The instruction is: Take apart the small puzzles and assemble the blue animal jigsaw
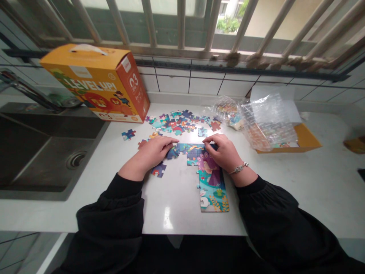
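A partly joined jigsaw puzzle (212, 186) lies on the white counter, a tall strip on the right with a row reaching left along its top. My left hand (149, 154) is at the row's left end, fingers stretched out and resting by a dark blue puzzle piece (172, 153). At the top right corner, my right hand (224, 150) touches the puzzle with index finger and thumb apart. A loose piece with a red figure (159, 170) lies below my left hand, and orange pieces (154, 135) are partly hidden behind it. Neither hand visibly grips anything.
Several loose pieces (178, 121) are heaped beyond my hands. An orange puzzle box (97, 87) stands back left beside a sink (68, 152). To the right lie plastic bags (228, 110) and an open orange box (308, 137). A barred window (182, 23) is behind.
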Demonstrator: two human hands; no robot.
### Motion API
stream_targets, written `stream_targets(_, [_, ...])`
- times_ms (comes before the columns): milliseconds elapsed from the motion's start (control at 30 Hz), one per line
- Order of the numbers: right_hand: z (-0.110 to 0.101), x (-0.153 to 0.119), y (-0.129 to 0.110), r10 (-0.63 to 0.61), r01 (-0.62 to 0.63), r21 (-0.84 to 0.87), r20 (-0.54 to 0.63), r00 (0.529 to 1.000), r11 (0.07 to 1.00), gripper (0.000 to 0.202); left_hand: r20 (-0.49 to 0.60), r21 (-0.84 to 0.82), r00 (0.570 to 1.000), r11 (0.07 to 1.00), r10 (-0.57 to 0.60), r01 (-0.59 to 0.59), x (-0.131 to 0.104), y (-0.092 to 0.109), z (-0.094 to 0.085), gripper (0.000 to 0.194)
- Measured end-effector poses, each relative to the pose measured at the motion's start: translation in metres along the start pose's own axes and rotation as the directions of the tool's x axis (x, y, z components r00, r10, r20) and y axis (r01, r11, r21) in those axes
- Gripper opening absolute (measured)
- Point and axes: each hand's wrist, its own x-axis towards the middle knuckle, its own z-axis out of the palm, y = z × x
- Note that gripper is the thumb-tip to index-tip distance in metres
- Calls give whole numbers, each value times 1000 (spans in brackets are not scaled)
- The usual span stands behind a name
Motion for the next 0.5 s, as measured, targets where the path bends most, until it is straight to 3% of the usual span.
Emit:
stream_targets(100, [-1,0,-1,-3,3,-6,6,1000,1000,9,27,-19,999,999,-37,37,-2,9,0,34])
stream_targets(300, [-1,1,-1,-2,2,-8,12,1000,1000,9,46,-122,999,992,-2,8,-3,15,4,30])
stream_targets(500, [-1,1,-1,5,-5,-6,19,1000,1000,9,111,-343,990,931,-91,124,-6,10,11,22])
